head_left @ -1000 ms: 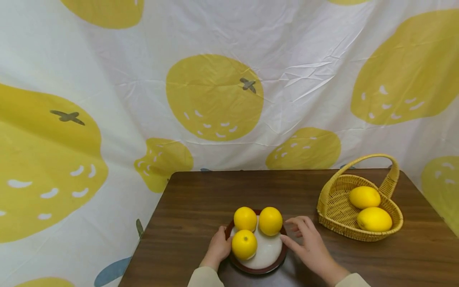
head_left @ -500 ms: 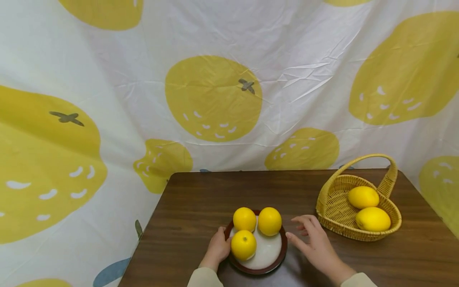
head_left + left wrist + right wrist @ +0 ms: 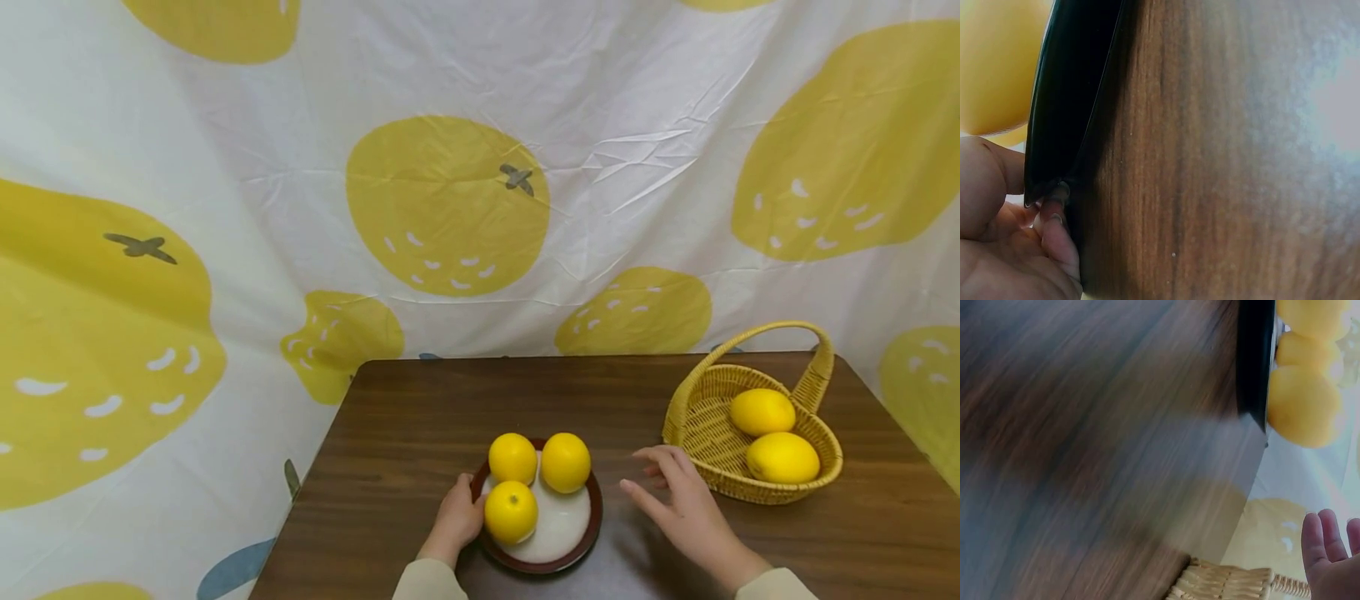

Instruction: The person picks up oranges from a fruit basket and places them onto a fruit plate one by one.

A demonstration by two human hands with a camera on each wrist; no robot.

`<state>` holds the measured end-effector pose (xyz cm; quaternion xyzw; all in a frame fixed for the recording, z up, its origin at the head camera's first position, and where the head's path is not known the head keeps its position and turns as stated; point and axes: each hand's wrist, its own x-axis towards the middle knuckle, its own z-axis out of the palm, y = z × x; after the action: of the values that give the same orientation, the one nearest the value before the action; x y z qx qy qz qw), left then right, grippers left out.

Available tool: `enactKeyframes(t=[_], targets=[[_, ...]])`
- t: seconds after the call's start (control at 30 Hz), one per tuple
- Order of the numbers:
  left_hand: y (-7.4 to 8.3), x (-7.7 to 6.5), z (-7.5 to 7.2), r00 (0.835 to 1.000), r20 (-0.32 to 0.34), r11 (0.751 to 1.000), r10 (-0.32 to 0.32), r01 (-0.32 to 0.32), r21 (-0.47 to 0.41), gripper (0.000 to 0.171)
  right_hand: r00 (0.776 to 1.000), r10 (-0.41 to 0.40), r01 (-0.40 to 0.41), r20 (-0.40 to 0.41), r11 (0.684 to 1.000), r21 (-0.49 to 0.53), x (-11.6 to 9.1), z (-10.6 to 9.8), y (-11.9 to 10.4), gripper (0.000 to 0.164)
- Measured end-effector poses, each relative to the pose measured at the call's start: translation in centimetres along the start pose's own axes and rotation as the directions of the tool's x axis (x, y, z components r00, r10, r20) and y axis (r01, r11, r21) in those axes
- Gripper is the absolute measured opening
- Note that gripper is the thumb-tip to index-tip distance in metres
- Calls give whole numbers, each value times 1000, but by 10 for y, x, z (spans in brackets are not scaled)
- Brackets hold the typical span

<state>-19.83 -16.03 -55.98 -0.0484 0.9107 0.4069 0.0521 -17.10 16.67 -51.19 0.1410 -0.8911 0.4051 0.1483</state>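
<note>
A round plate (image 3: 558,533) with a pale middle and dark brown rim bears three round yellow oranges: two at the back (image 3: 512,457) (image 3: 566,462) and one at the front left (image 3: 511,512). My left hand (image 3: 456,517) grips the plate's left rim. In the left wrist view the thumb lies over the rim and the fingertips (image 3: 1055,234) tuck beneath it. To the right of the plate my right hand (image 3: 686,508) holds nothing, its fingers relaxed and apart from the rim. The right wrist view shows its fingers (image 3: 1313,540) spread out loosely.
A wicker basket (image 3: 693,429) with a tall handle stands at the right, just beyond my right hand. In it lie two lemons (image 3: 762,412) (image 3: 783,457). The dark wooden table (image 3: 420,408) ends at a lemon-printed cloth (image 3: 630,217) behind.
My right hand has drawn away from the plate's right rim, moving right toward the basket. The left hand, the plate and the oranges have stayed in place.
</note>
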Motion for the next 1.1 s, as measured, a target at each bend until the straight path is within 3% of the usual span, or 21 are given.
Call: enactKeyframes(t=[0.47, 0.93, 1.1], targets=[[1, 0, -1, 1000, 9, 1000, -9, 9, -2, 35, 997, -34, 31, -65, 999, -45, 1, -13, 15, 33], [4, -5, -3, 1000, 1, 1000, 10, -10, -12, 33, 998, 3, -9, -70, 997, -74, 3, -27, 22, 24], [5, -4, -3, 1000, 13, 1000, -18, 18, -16, 37, 997, 1, -10, -82, 994, -109, 5, -35, 27, 27]])
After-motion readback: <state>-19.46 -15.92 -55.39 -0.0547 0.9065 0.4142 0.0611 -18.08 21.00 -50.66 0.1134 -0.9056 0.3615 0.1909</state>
